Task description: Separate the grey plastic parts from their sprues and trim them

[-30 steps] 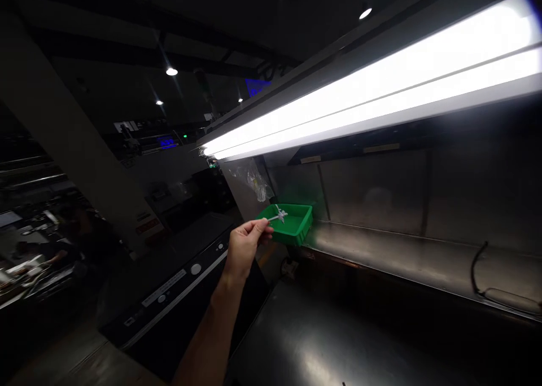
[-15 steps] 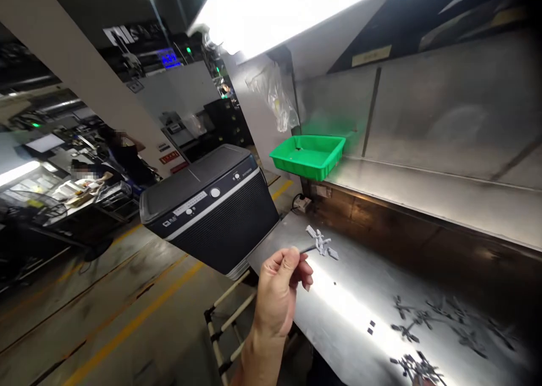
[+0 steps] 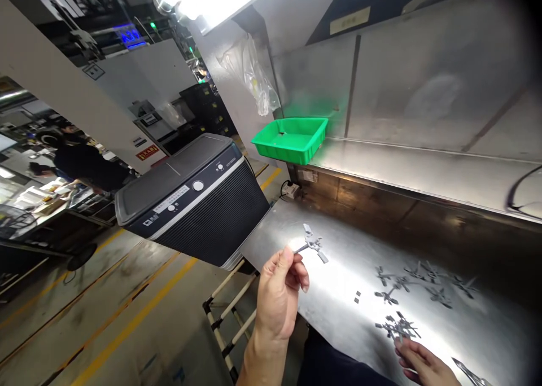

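Between thumb and fingers, my left hand (image 3: 279, 290) pinches the thin stem of a small grey branched piece (image 3: 314, 244), which looks like a moulded sprue with flat tabs at its ends. It is held up over the metal table (image 3: 339, 324). My right hand (image 3: 419, 359), low on the right, has its fingertips closed on a stem at the near side of a cluster of similar grey branched pieces (image 3: 400, 324). Several more grey branched pieces (image 3: 440, 297) lie just beyond. Two tiny dark squares (image 3: 357, 297) rest between my hands.
A metal tool (image 3: 470, 372) lies by my right hand. A green tray (image 3: 290, 143) stands on the raised shelf (image 3: 406, 163) at the back. Left of the table are a black appliance (image 3: 199, 205) and a pipe frame (image 3: 228, 312). People work far left.
The view has shifted, bringing more of my right hand into sight at the cluster. My left hand still holds its branched piece, now turned slightly.
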The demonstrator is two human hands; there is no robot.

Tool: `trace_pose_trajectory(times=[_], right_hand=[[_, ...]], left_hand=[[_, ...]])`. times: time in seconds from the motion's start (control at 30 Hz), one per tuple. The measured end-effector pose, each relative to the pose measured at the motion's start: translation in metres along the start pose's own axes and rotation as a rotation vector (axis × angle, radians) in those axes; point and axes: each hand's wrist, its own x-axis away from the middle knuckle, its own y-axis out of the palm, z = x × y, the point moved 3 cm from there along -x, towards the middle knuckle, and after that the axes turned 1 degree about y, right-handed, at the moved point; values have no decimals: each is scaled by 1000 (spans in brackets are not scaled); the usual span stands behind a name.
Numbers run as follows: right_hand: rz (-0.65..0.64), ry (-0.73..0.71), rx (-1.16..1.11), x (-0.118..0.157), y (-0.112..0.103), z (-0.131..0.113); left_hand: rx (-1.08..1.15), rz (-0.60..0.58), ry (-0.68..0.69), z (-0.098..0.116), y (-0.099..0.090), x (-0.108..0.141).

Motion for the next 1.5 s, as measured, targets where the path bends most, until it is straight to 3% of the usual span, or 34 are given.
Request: trace_pose_trajectory(times=[0.43,0.63,0.8,1.1,1.37,1.5], right_hand=[[-21,-19,-15,-1,0,1],[111,-169,26,21,17,-10],[133,-193,10,24,23,-11],[4,-88,-7,19,18,-15],[-27,-49,-53,16,19,-16],[31,-141,-40,31,26,-24]], left_hand=[[-83,-26,39,-4,3,1],[-101,-38,31,-6,2,1],[-106,-51,24,-7,3,2],[-120,-63,31,-6,4,3],[-119,-68,30,-7,3,6],[-117,-67,27,-7,3,7]])
